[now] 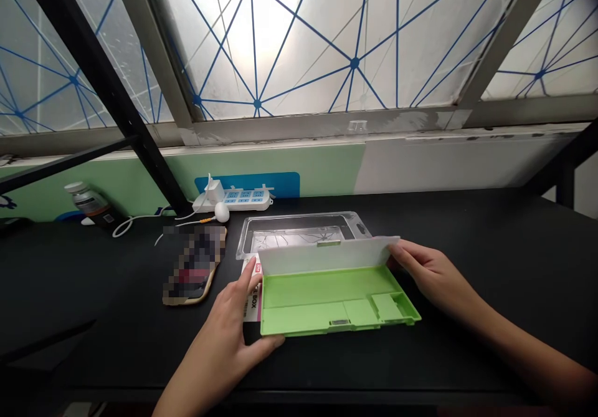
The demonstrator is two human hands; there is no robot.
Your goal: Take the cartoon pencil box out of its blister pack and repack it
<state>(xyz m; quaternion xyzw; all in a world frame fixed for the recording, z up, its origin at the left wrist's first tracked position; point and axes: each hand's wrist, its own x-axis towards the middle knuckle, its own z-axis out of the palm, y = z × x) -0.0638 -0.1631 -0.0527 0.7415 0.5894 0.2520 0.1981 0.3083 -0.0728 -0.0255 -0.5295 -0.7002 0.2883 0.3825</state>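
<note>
A light green pencil box [317, 289] faces me with its white lid [327, 256] raised at the back. Its shallow tray has a small compartment at the right and holds nothing that I can see. My left hand [228, 320] grips the box's left end, thumb at the front lower edge and fingers along the side. At the right, my right hand [423, 267] pinches the lid's right end, with some fingers hidden behind it. Under and behind the box lie a printed card [252, 305], partly covered, and a clear plastic blister tray [299, 220].
A phone [194, 267] in a tan-edged case lies left of the box on the black desk [490, 236]. Behind it are a white power strip [247, 200] with a plug and cables. A bottle [93, 205] leans near a black metal post [107, 93]; windows stand behind.
</note>
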